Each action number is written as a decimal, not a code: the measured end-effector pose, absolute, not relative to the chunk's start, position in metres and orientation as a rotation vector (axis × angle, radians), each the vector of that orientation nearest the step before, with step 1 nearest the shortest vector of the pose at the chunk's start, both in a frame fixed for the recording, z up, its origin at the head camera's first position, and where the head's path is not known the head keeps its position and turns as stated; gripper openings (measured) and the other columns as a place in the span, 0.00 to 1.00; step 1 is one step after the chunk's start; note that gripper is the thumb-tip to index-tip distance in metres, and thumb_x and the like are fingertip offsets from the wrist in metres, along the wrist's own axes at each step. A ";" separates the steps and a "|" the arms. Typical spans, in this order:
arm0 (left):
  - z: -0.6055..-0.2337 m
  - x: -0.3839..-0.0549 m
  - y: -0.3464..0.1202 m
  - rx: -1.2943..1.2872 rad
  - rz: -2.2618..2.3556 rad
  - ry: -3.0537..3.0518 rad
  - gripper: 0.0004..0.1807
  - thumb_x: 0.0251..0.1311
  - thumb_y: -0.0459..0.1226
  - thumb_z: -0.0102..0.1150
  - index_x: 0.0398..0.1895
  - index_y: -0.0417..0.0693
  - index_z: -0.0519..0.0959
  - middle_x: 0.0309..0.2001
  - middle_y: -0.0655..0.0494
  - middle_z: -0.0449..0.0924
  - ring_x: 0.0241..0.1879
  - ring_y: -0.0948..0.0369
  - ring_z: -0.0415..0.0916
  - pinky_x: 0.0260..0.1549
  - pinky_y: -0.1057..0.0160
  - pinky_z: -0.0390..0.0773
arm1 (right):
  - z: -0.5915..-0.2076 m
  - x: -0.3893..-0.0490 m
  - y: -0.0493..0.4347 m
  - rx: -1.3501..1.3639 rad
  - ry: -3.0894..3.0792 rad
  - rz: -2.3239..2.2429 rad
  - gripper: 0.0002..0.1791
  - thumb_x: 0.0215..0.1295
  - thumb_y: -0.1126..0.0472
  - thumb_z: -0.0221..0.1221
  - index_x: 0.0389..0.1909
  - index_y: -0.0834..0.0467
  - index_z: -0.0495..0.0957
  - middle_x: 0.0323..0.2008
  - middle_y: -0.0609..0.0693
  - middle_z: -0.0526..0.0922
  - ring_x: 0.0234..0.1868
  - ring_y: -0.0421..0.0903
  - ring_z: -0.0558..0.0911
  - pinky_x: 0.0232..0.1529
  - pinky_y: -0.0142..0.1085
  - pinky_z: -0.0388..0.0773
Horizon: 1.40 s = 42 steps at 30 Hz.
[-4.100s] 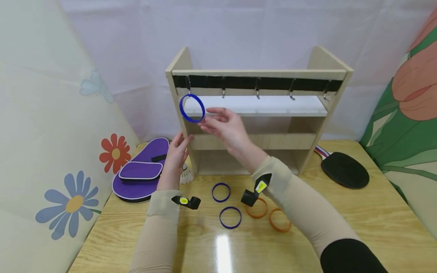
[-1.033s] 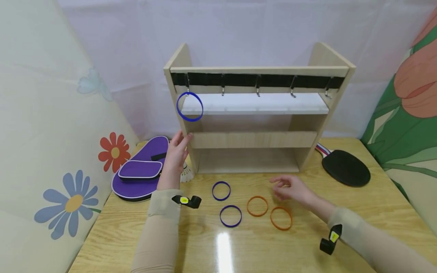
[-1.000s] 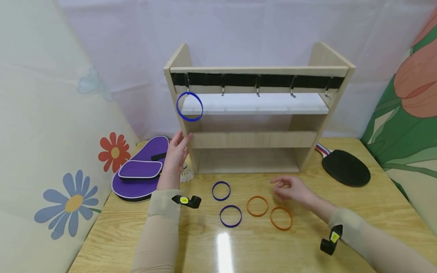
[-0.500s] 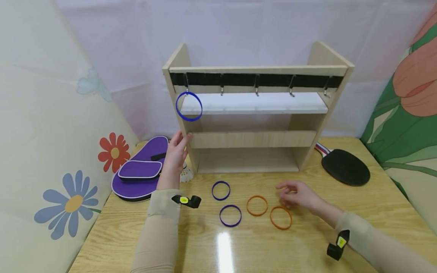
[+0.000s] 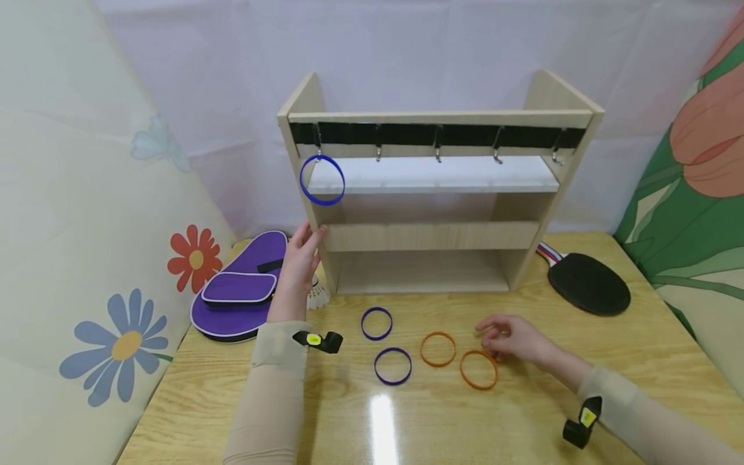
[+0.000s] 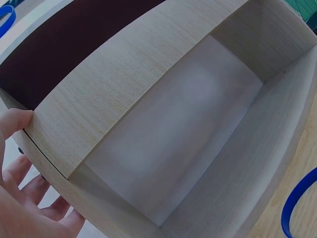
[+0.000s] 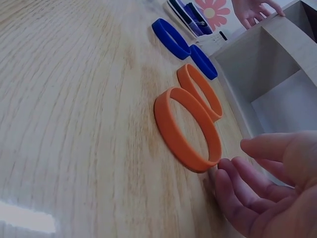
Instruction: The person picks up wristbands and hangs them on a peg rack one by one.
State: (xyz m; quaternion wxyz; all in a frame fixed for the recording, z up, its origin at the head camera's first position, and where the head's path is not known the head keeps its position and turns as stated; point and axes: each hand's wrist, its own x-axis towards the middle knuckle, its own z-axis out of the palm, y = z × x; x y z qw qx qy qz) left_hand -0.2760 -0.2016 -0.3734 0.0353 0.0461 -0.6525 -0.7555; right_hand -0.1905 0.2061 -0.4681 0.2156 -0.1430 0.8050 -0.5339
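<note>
My left hand (image 5: pixel 299 268) holds the left side panel of the wooden shelf rack (image 5: pixel 430 237), thumb on its front edge and fingers along its outer face. A blue silicone wristband (image 5: pixel 323 203) hangs from the leftmost hook. Low over the table, my right hand (image 5: pixel 516 338) has loosely bent fingers with nothing between them. Its fingertips are right by the rim of the nearer orange wristband (image 7: pixel 173 130); contact is hard to tell. Another orange wristband (image 5: pixel 438 365) lies beside that one. Two blue wristbands (image 5: pixel 376 338) (image 5: pixel 392 383) lie to their left.
Several metal hooks (image 5: pixel 438 155) line the black strip across the rack's top. Left of the rack are a purple paddle case (image 5: pixel 238 289) and a shuttlecock (image 5: pixel 317 296). A black table tennis paddle (image 5: pixel 588 284) lies to the right. Fabric backdrops surround the table.
My right hand has let go of the blue wristband, which now hangs on the leftmost hook. That hand came down to the right, beside the orange wristbands. My left hand stayed on the rack.
</note>
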 end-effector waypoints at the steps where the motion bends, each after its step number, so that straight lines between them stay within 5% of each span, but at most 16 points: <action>1: -0.373 -0.276 -0.201 0.141 -2.319 -2.004 0.32 0.71 0.43 0.53 0.77 0.57 0.59 0.76 0.51 0.58 0.74 0.57 0.56 0.76 0.49 0.51 | -0.469 -0.190 0.206 -0.397 2.231 -1.475 0.19 0.65 0.70 0.60 0.54 0.75 0.72 0.37 0.60 0.84 0.30 0.42 0.81 0.30 0.34 0.83; 42: -0.372 -0.276 -0.200 0.141 -2.317 -2.002 0.32 0.72 0.42 0.52 0.77 0.57 0.59 0.76 0.52 0.58 0.74 0.58 0.56 0.76 0.51 0.51 | -0.479 -0.185 0.205 -0.462 2.357 -1.360 0.15 0.59 0.70 0.64 0.47 0.69 0.79 0.32 0.52 0.82 0.29 0.37 0.76 0.29 0.27 0.74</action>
